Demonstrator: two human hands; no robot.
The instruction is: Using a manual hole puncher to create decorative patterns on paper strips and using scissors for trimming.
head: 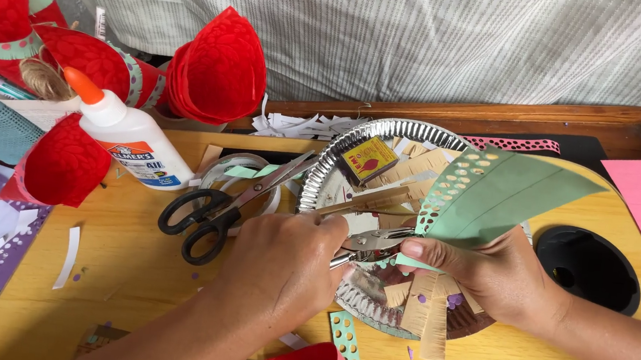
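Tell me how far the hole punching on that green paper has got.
Done: rows of holes run along one edge of the green paper. In hand: the right hand holds the paper while the left hand squeezes the metal punch at its lower end. Left: the far edges show no holes.

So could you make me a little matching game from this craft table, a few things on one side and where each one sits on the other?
Things:
1. green paper strip
2. scissors
3. glue bottle
4. small yellow box

Places:
A. lying in the silver foil plate
B. held up in the right hand
C. standing at the left by the red paper cones
D. lying on the wooden table, just above the left hand

Pairs: 1-B, 2-D, 3-C, 4-A
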